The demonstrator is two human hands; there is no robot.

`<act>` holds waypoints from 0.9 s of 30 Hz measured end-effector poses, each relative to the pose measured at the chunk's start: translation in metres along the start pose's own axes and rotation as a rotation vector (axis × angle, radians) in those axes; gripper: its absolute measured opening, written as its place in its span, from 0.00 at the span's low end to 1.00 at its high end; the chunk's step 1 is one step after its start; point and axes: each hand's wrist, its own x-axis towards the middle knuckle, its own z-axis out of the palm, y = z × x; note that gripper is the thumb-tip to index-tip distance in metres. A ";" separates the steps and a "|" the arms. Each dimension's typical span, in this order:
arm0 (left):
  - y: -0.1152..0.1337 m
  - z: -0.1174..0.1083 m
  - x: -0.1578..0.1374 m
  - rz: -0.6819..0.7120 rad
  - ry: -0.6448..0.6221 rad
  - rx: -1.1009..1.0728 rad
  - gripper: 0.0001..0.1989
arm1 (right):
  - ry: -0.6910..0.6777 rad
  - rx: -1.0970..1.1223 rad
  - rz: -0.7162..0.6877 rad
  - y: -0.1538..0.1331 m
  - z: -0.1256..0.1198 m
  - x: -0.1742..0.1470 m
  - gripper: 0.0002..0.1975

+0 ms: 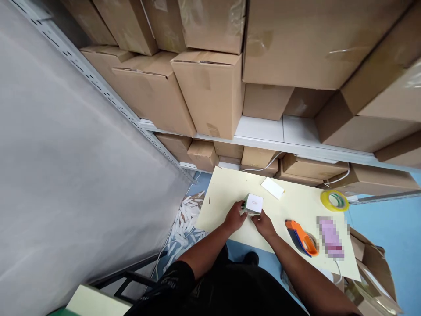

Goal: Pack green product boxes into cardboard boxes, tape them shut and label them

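A storeroom: metal shelving (263,140) stacked with brown cardboard boxes (210,87) fills the top of the view, a grey sheeted wall (66,175) closes the left side, and the floor is blue (394,228). Below the shelves stands a pale yellow table (230,193), its right corner cut across by an open carton (371,272) that is itself cropped by the frame's edge.

Near the middle of the table's near edge, one small white box (254,203) is held between both hands. The left hand (235,217) grips its left side, fingers curled around it; the right hand (263,224) closes on its near right corner. A dark greenish bit shows at the box's left edge under the fingers, too small to make out. The printing on the box's top is faint and unreadable.

Farther back, toward the far edge, lies one white card (272,188), flat and apart from the box. At the far right corner sits one roll of clear yellowish tape (334,200). Toward the near right edge lies one orange tape dispenser (301,238), and just beside it a flat pinkish thing (330,238) that is blurred over and cannot be identified.

On the floor left of the table lies a heap of white paper strips (186,219), too many and too jumbled to count. A white cable (263,167) runs along the table's far edge, partly hidden behind it. The person's dark clothing (230,289) fills the bottom; a second pale tabletop (95,303) is cut off at the lower left
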 end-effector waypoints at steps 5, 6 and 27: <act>-0.019 -0.052 0.033 -0.019 0.061 -0.020 0.24 | 0.004 -0.010 -0.005 -0.044 0.038 0.047 0.26; -0.023 -0.068 0.044 -0.019 0.069 -0.017 0.24 | 0.001 -0.008 -0.009 -0.056 0.048 0.061 0.26; -0.082 -0.189 0.118 -0.083 0.175 -0.027 0.20 | 0.081 0.010 0.140 -0.126 0.107 0.133 0.33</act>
